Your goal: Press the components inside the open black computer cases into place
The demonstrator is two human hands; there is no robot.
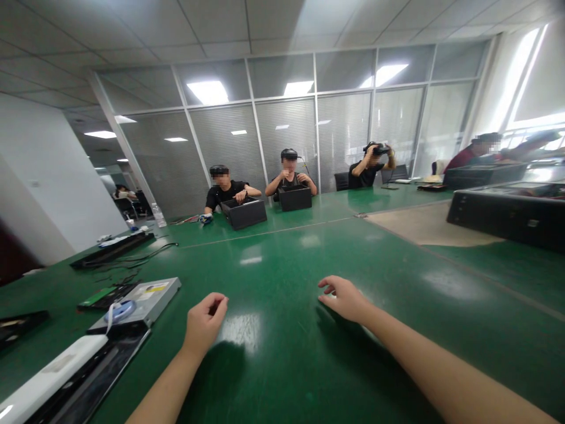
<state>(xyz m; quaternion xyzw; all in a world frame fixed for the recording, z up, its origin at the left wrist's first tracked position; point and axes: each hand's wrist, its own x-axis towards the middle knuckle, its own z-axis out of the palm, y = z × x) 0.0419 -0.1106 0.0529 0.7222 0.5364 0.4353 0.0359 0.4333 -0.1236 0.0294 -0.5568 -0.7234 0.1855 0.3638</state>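
Observation:
Above the green table (282, 353), my left hand (206, 321) is curled into a loose fist, thumb against the fingertips, with nothing showing in it. My right hand (342, 298) hovers to its right, fingers bent and apart from the thumb, holding nothing. A wide stretch of tabletop lies between the two hands. Nearest to my left hand is a silver optical disc drive (154, 294), with a coil of blue-and-white cable (120, 311) on top. In front of the drive lies a long white power strip (53, 368) beside a black metal panel (112, 368).
A green circuit board (99, 297), black cables (150, 254) and a black tray (112, 250) lie left. Across the table, people sit near black computer cases (243, 213) (295, 198). Another large black case (507, 218) stands right, near a tan board (424, 227). A plastic bottle (158, 215) stands far left.

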